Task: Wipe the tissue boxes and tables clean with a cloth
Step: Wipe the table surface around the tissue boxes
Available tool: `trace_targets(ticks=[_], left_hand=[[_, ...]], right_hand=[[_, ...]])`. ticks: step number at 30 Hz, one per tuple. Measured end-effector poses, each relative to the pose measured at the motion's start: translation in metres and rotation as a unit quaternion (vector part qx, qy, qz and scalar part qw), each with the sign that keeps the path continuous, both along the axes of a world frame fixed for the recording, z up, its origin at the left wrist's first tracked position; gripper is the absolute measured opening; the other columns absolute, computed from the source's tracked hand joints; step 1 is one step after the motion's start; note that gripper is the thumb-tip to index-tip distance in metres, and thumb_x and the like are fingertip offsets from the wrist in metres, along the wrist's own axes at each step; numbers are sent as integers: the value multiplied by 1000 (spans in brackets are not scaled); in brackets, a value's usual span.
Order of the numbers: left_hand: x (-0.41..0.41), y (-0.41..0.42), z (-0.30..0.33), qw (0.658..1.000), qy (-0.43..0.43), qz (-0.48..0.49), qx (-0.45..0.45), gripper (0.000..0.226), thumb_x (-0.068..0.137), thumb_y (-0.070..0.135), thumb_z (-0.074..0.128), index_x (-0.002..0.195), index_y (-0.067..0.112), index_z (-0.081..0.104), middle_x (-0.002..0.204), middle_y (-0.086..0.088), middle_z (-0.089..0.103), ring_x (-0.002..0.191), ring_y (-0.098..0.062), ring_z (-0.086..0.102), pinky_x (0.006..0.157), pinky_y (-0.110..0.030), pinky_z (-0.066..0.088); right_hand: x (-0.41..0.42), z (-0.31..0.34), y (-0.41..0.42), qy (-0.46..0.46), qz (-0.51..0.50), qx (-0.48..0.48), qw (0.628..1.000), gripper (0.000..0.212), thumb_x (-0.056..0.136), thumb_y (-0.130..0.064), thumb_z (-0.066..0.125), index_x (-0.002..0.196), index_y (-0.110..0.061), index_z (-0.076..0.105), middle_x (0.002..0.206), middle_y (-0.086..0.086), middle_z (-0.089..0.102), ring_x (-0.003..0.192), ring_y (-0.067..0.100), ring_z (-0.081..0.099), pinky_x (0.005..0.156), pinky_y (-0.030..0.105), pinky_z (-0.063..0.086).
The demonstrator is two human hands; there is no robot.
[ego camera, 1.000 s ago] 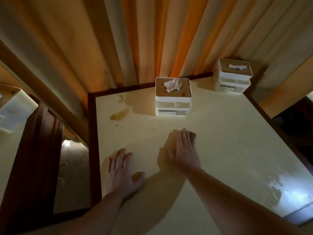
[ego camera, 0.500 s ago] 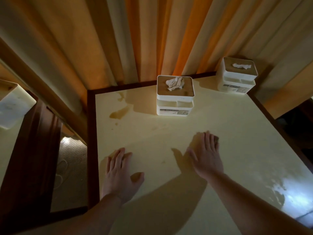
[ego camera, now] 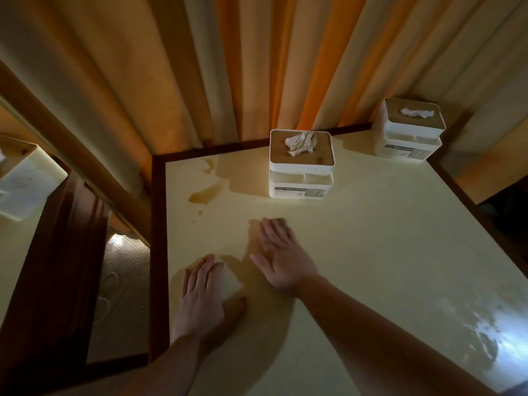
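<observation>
The near tissue box point(ego camera: 301, 164) is standing upright toward the far edge of the cream desk point(ego camera: 385, 238), a crumpled tissue point(ego camera: 301, 142) poking out of its brown lid. Everything else is placed from this box. The second tissue box point(ego camera: 409, 130) is sitting to its right and farther back, at the desk's far right corner, well apart from it. A brownish wet stain point(ego camera: 207, 192) is lying just to the left of the box, running toward the desk's far left corner.

The right hand point(ego camera: 281, 257) is lying flat on the desk nearer the camera than the box, its grip apart, fingers straight and pressing down; a dark edge is showing past the fingertips, but whether it is the cloth cannot be told. The left hand point(ego camera: 203, 295) is resting palm down nearer still and to the left, close to the desk's dark wooden border point(ego camera: 157, 252), its grip also apart with fingers spread.

Orange and beige curtains point(ego camera: 257, 67) are hanging behind the box.
</observation>
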State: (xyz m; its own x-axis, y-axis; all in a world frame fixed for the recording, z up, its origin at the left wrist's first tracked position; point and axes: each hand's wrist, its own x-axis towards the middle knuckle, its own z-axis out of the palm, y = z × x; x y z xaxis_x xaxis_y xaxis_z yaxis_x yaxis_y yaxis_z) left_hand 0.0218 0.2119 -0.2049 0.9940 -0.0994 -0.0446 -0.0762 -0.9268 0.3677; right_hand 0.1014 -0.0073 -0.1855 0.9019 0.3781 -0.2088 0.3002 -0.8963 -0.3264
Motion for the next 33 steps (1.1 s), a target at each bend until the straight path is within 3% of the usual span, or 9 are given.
trace_targets(ticks=[5, 8, 14, 16, 19, 23, 27, 30, 33], left_hand=[[-4, -2, 1, 1000, -7, 10, 3, 87, 75, 70, 56, 144, 18, 48, 159, -3, 35, 153, -23, 25, 128, -42, 10], [-4, -1, -1, 1000, -16, 7, -1, 85, 74, 68, 58, 141, 16, 52, 157, -5, 39, 151, -25, 29, 127, -44, 12], [-1, 5, 2, 999, -10, 13, -31, 83, 74, 63, 55, 142, 16, 57, 159, -3, 41, 150, -23, 29, 125, -46, 24], [-1, 9, 5, 999, -1, 10, -48, 84, 73, 61, 55, 144, 18, 57, 161, -1, 39, 150, -22, 29, 124, -45, 27], [-1, 15, 7, 998, 20, 0, -55, 86, 71, 62, 56, 147, 23, 53, 163, 2, 35, 152, -21, 26, 123, -38, 23], [5, 22, -1, 998, 11, -52, -43, 85, 74, 65, 54, 144, 15, 57, 160, -7, 41, 148, -31, 36, 120, -49, 33], [-2, 12, 9, 996, 25, -1, -83, 84, 77, 59, 48, 153, 22, 45, 167, 3, 25, 155, -16, 12, 125, -32, 5], [-2, 11, 11, 995, 23, -11, -98, 79, 77, 52, 51, 145, 13, 55, 162, -4, 37, 153, -22, 23, 124, -23, -7], [-1, 12, 8, 994, 19, -14, -110, 75, 76, 48, 53, 139, 10, 61, 157, -7, 44, 151, -25, 30, 124, -23, -8]], right_hand=[[-27, -3, -97, 10, -161, -44, 986, 117, 76, -86, -29, 168, -16, -7, 173, 2, -21, 155, 20, -30, 129, 39, -13], [-59, -6, -108, 6, -196, -65, 978, 103, 80, -78, -32, 163, -19, -20, 171, 2, -29, 153, 18, -36, 131, 41, -11], [-109, -1, -27, 22, -143, -40, 989, 88, 90, -71, -22, 160, -18, -22, 167, 0, -34, 153, 17, -38, 128, 41, -14], [-94, -2, 1, 9, -114, -33, 993, 85, 98, -68, -10, 163, -15, -14, 170, 2, -27, 154, 20, -35, 128, 43, -14], [-52, -4, 24, 9, -66, -29, 997, 92, 93, -68, -2, 167, -13, -3, 175, 4, -15, 156, 20, -28, 130, 46, -11], [-11, -1, 1, 19, -69, -18, 997, 95, 89, -69, -2, 169, -19, 1, 176, -2, -11, 160, 18, -19, 129, 45, -10], [-38, -6, -69, 25, -116, -68, 991, 84, 92, -63, -8, 167, -25, -12, 170, -7, -29, 157, 17, -29, 132, 46, -2], [-88, -5, -90, 20, -119, -97, 988, 78, 96, -59, -11, 164, -23, -19, 169, -5, -33, 155, 14, -34, 131, 40, -5], [-133, -6, -66, 9, -129, -66, 989, 79, 100, -65, -12, 164, -19, -11, 171, -3, -26, 155, 11, -33, 129, 38, -8]])
